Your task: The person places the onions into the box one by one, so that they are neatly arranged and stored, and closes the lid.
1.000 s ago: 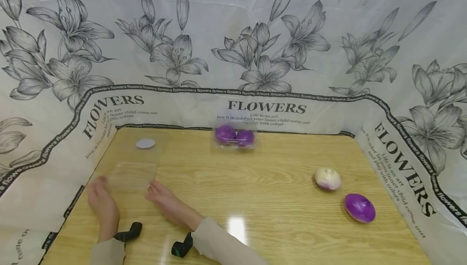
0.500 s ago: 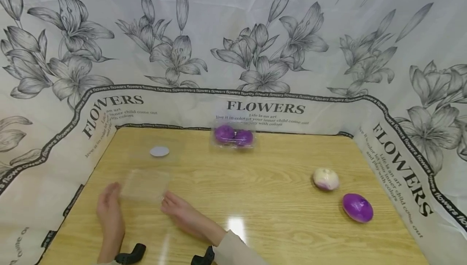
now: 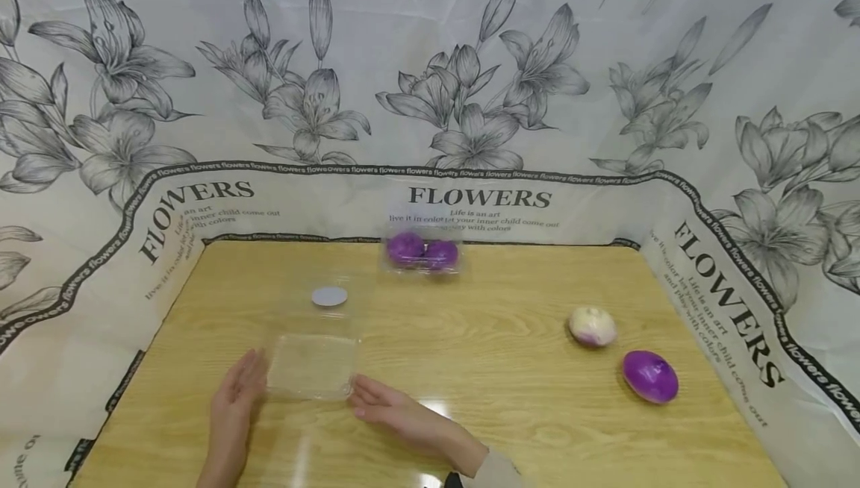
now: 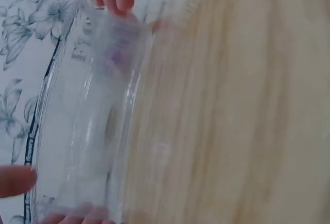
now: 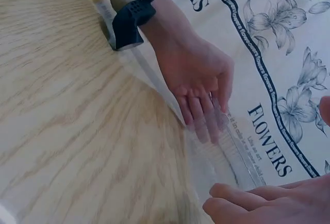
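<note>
A clear plastic clamshell box (image 3: 312, 368) stands on the wooden table with its lid folded back, a white oval label (image 3: 329, 296) on the lid. My left hand (image 3: 235, 391) is at the box's left side, fingers extended; through the plastic in the right wrist view, the left fingers (image 5: 202, 118) show against the wall, thumb apart from them. At the box's near right corner is my right hand (image 3: 399, 413), its fingers straight with the tips right at the wall. Inside the box nothing shows but the table through it.
Toward the back edge, another clear box (image 3: 423, 268) contains two purple onion-like vegetables (image 3: 406, 249). On the right lie a whitish-purple one (image 3: 593, 326) and a glossy purple one (image 3: 650, 377). Flower-printed cloth (image 3: 484, 122) surrounds the table (image 3: 470, 339) at the back and sides.
Both hands and the open clamshell box have moved right and toward the front of the table. The right fingers, bunched at the box corner before, are now straightened out.
</note>
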Motion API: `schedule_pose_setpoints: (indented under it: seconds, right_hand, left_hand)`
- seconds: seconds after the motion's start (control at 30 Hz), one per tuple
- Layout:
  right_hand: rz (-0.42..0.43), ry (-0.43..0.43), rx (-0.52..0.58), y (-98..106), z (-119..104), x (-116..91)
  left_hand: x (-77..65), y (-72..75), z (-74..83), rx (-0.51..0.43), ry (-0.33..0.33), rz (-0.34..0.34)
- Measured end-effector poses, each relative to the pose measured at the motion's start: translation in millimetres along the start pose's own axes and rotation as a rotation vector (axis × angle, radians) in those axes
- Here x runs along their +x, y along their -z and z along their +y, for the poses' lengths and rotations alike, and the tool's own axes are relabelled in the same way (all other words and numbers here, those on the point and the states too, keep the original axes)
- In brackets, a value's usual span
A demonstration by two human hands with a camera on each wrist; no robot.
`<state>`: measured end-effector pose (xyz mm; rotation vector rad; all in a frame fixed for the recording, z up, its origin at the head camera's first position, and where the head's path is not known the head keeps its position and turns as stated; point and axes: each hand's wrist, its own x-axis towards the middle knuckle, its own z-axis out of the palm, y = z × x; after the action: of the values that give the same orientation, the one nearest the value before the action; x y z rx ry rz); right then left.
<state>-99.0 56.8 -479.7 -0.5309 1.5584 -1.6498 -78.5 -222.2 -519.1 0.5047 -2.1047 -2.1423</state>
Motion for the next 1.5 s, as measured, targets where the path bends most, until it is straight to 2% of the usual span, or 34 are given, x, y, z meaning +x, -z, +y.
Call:
schedule_pose_setpoints:
  seconds: [0.13,0.23,0.4,0.6,0.73,0.83,1.1,1.27,1.5]
  right_hand:
    - [-0.022,-0.021,-0.069,16.9,-1.5,-24.2]
    - [-0.024,-0.035,-0.129,28.4,-1.3,-41.7]
    - [-0.028,-0.031,-0.154,44.9,2.1,-69.2]
    - [-0.053,-0.024,-0.084,53.7,6.5,-97.7]
    - [0.006,-0.044,-0.065,59.8,7.4,-116.0]
    - [0.071,-0.061,-0.084,65.6,7.3,-129.2]
    - [0.2,-0.041,-0.098,81.4,7.1,-153.3]
    - [0.282,-0.054,-0.161,90.8,6.5,-162.5]
    - [0.314,-0.062,-0.209,97.6,8.4,-161.1]
  left_hand:
    - [-8.6,-7.1,4.2,0.143,-0.05,-0.119]
    - [-15.2,-17.3,7.1,0.246,-0.058,-0.149]
    - [-26.4,-33.7,8.0,0.329,-0.022,-0.191]
    - [-40.3,-45.6,4.5,0.35,-0.003,-0.24]
    - [-49.6,-58.6,1.0,0.358,0.012,-0.248]
    - [-53.7,-70.8,-1.4,0.357,-0.021,-0.26]
    - [-52.8,-100.3,-8.7,0.3,-0.18,-0.362]
    - [-50.5,-115.0,-10.6,0.267,-0.214,-0.433]
    - [-43.4,-122.9,-12.5,0.26,-0.224,-0.431]
